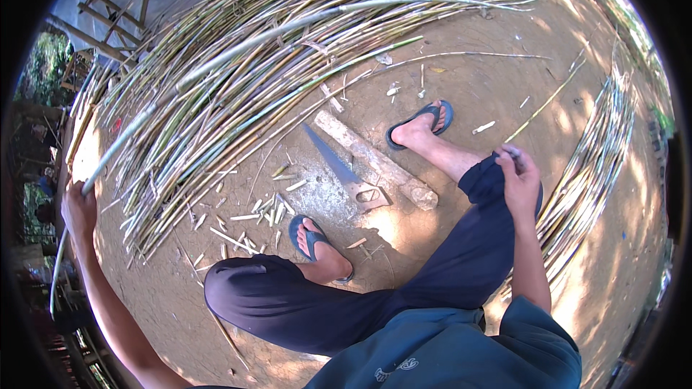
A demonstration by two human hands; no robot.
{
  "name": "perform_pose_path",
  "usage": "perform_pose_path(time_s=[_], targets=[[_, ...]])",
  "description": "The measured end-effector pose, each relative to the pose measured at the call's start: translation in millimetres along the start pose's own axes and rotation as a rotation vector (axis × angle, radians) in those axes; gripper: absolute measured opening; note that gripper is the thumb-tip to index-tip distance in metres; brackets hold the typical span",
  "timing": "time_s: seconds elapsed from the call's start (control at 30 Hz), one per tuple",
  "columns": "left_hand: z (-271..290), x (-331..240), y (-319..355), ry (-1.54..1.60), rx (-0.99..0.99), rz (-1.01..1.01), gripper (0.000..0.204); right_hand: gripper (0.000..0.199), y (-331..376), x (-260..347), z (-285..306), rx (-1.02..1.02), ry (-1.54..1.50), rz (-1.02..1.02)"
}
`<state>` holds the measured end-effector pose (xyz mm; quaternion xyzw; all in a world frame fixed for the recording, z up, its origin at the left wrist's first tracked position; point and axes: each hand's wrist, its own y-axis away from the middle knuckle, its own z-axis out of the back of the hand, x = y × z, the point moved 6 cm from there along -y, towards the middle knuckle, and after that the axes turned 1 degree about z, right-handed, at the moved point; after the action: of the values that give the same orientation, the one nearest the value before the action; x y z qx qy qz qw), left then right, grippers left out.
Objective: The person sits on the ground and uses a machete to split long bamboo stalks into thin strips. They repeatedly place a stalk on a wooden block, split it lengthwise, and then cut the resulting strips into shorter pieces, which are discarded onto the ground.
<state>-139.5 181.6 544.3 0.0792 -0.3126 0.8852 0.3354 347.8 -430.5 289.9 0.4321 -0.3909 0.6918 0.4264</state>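
Note:
My left hand (pixel 79 210), out at the far left, is closed around a long pale green bamboo pole (pixel 153 108). The pole arches up from the hand and over a large heap of thin bamboo poles (pixel 238 101); its other end hangs below my fist. Above my right knee, my right hand (pixel 520 179) has its fingers curled together; whether anything is pinched in them cannot be made out. A handsaw (pixel 336 162) with a wooden handle lies on the ground between my feet, beside a short thick log (pixel 375 158).
Cut bamboo offcuts (pixel 272 210) and pale sawdust (pixel 313 191) are scattered near my left foot. On the right lies a bundle of thin poles (pixel 587 173). A single thin stick (pixel 542 104) rests beyond my right hand. A wooden frame (pixel 119 14) stands at the back left.

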Motion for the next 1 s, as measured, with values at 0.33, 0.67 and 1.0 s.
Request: perform_pose_path(time_s=[0.33, 0.67, 1.0], targets=[[21.3, -301.9, 96.6, 0.379, 0.258, -0.126, 0.019, 0.063, -6.8, 80.1, -221.9, 0.4, -0.917, -0.604], [-38.9, -178.3, 152.4, 0.465, 0.42, -0.039, 0.013, 0.015, -216.7, -74.7, -147.2, -0.19, -0.754, -0.446], [-76.7, -228.9, 149.7, 0.414, 0.719, -0.006, 0.027, 0.042, -175.5, -85.8, -191.4, 0.15, -0.67, -0.621]])
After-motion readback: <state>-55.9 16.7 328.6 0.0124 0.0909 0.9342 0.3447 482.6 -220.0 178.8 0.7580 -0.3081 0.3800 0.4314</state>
